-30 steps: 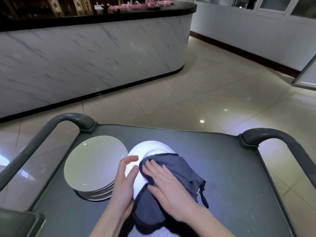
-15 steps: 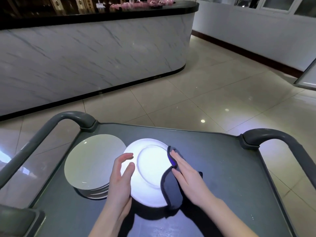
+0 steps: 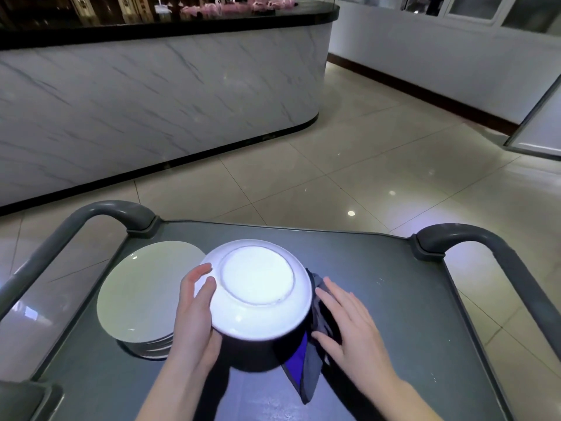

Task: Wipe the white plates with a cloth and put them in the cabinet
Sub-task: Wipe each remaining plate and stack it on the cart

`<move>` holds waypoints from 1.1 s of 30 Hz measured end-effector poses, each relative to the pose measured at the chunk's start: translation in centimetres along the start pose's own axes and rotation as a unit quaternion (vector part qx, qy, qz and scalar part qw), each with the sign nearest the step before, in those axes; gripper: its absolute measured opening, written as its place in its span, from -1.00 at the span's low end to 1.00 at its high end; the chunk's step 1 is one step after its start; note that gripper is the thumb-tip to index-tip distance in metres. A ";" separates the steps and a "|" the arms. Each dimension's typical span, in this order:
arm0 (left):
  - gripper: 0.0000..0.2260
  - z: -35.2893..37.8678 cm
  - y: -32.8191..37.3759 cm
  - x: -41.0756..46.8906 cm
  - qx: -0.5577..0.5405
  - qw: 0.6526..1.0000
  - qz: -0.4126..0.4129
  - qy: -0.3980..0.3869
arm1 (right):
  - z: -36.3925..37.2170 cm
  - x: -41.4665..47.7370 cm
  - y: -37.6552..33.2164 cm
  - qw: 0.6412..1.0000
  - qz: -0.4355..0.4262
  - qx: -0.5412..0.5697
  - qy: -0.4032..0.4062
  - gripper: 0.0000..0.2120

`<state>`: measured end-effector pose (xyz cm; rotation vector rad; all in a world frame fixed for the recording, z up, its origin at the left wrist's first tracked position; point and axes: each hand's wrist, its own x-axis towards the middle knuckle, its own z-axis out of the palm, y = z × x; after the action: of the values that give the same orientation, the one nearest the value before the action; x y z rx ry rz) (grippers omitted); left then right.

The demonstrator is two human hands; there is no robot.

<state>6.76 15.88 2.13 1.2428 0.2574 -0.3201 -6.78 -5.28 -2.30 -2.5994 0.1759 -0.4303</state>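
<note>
A white plate (image 3: 258,287) is held bottom side up, tilted a little above the grey cart top (image 3: 394,299), with its foot ring facing me. My left hand (image 3: 194,311) grips its left rim, fingertips on the upturned underside. A dark grey cloth (image 3: 309,369) with a blue inner face hangs under the plate's right edge. My right hand (image 3: 349,326) presses on the cloth with spread, straight fingers beside the rim. A stack of white plates (image 3: 142,293) sits on the cart to the left, partly behind my left hand.
The cart has a raised grey handle at the left (image 3: 100,214) and another at the right (image 3: 485,241). Beyond it lie a glossy tiled floor (image 3: 334,177) and a curved marble counter (image 3: 151,101) with a black top. No cabinet is in view.
The plate has been turned so its underside faces up and has risen slightly. My right hand with the cloth slid from on top of the plate to its right edge and underneath.
</note>
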 end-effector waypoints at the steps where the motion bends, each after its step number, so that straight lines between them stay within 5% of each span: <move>1: -0.71 0.1 0.1 0.1 -0.008 1.000 -0.007 0.005 | 0.3 0.2 -0.3 0.999 -0.022 0.002 0.029 -0.37; 6: -0.79 0.2 0.4 0.1 -0.033 0.999 -0.029 0.006 | 1.3 2.0 -2.0 0.979 -0.129 0.009 0.156 -0.73; 11: -0.79 -0.6 2.3 0.4 -0.145 0.985 -0.087 -0.035 | 0.1 4.7 -3.7 0.971 -0.120 0.022 0.206 -0.76; 18: -0.78 -2.7 4.2 2.1 0.102 0.987 -0.035 -0.121 | -1.3 9.2 -5.8 0.984 0.043 0.111 0.131 -0.88; 24: -0.79 -6.6 5.1 4.3 0.360 0.921 0.148 -0.022 | -0.8 11.2 -6.8 0.967 0.134 0.210 0.057 -0.76; 33: -0.56 -10.1 5.2 6.3 0.299 0.942 0.145 0.047 | 3.7 13.3 -8.9 0.911 0.230 0.342 -0.029 -0.75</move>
<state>14.42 26.41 1.36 1.8755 0.0507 -0.0795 7.44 1.46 2.57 -1.8009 0.5060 -0.1898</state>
